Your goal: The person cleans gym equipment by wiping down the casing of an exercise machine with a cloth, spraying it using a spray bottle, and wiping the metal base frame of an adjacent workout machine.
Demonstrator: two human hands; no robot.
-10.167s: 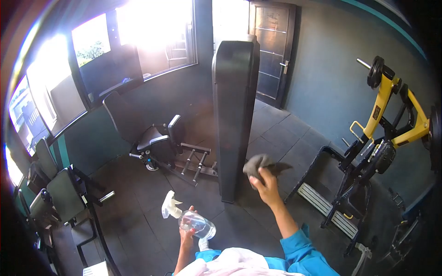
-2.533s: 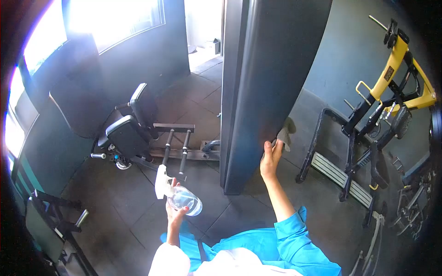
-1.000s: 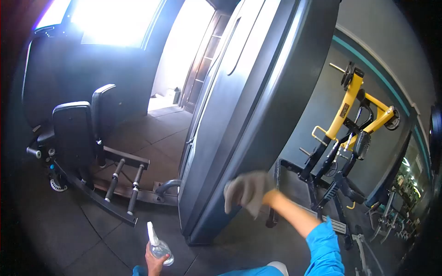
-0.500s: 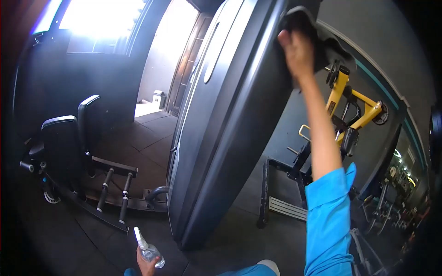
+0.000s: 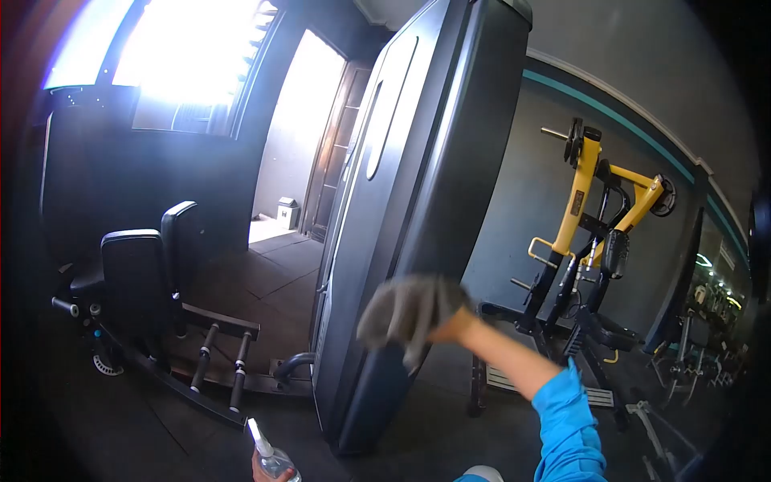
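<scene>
My right hand [image 5: 451,323] grips a dark grey cloth [image 5: 405,315], blurred by motion, which overlaps the lower part of a tall black machine housing [image 5: 450,185]. The cloth hides most of my fingers. Low in the view, my left hand [image 5: 269,472] is wrapped round a clear spray bottle [image 5: 278,462] with a white nozzle. The bottle stands tilted, its nozzle pointing up and left, close to the foot of the housing.
A padded seat machine [image 5: 132,265] with foot bars joins the housing at left. Behind, a white bin [image 5: 287,213] stands by a bright doorway [image 5: 299,120]. A yellow-and-black weight machine [image 5: 580,193] stands at right on the dark floor [image 5: 217,450].
My right hand has swept down with the cloth from the top of the housing to its lower part. My left hand and the spray bottle sit slightly lower in view.
</scene>
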